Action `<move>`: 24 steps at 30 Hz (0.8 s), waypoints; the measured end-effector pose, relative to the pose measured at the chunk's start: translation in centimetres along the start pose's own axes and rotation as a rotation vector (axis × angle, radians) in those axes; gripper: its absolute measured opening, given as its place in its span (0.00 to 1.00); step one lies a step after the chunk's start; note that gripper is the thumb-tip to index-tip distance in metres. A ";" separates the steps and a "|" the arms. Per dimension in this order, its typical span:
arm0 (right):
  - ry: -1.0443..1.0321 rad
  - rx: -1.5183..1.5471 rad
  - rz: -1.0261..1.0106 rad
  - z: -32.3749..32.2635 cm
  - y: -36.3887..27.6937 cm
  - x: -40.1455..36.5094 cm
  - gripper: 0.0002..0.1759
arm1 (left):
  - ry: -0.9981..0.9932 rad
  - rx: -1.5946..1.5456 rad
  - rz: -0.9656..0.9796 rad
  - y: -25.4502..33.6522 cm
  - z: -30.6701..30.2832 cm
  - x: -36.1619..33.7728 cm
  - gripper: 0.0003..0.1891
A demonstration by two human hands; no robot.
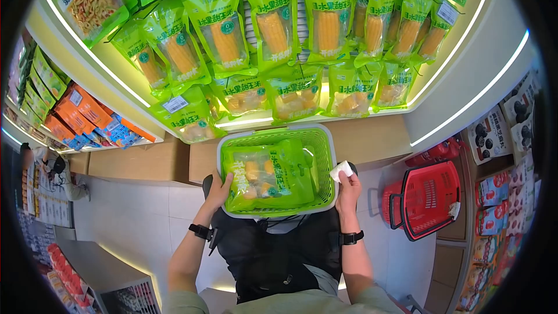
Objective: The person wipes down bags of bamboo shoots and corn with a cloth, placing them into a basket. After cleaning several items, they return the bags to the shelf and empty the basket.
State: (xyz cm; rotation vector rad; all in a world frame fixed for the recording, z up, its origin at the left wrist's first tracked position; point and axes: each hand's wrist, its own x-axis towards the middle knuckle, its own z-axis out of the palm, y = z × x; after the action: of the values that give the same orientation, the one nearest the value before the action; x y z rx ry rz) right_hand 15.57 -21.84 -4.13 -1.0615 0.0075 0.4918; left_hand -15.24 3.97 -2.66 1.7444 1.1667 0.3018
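Note:
A green basket with a pale rim rests on the person's lap, close to the shelf front. Inside it lies a green packet of corn pieces with a clear window. My left hand is at the basket's left side, its fingers closed on the rim and touching the packet's left edge. At the right side of the basket, my right hand pinches a crumpled white tissue just outside the rim. Both wrists wear black bands.
Corn packets hang in rows on the lit shelf ahead. A red basket stands on the floor at the right, near shelves of snack bags. Orange packets fill a left shelf. A person is at the far left.

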 end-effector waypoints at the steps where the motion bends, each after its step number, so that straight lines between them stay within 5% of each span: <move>1: -0.052 -0.023 -0.033 0.3 -0.2 0.6 0.09 | 0.030 -0.059 0.018 -0.2 0.3 0.4 0.40; 6: -0.135 -0.159 -0.094 1.1 0.3 3.9 0.12 | 0.055 -0.205 0.086 0.3 0.3 3.3 0.41; 18: -0.085 -0.169 -0.011 0.2 1.1 3.0 0.12 | 0.193 0.057 0.055 3.1 1.1 1.0 0.42; 24: -0.082 -0.168 -0.021 0.2 1.1 2.3 0.12 | 0.332 -0.007 0.155 0.8 1.8 1.1 0.35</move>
State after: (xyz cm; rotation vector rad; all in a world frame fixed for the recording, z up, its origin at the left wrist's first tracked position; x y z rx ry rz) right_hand 17.21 -20.40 -5.50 -1.2033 -0.1193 0.5231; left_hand -13.08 3.80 -3.23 1.8273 1.2610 0.7100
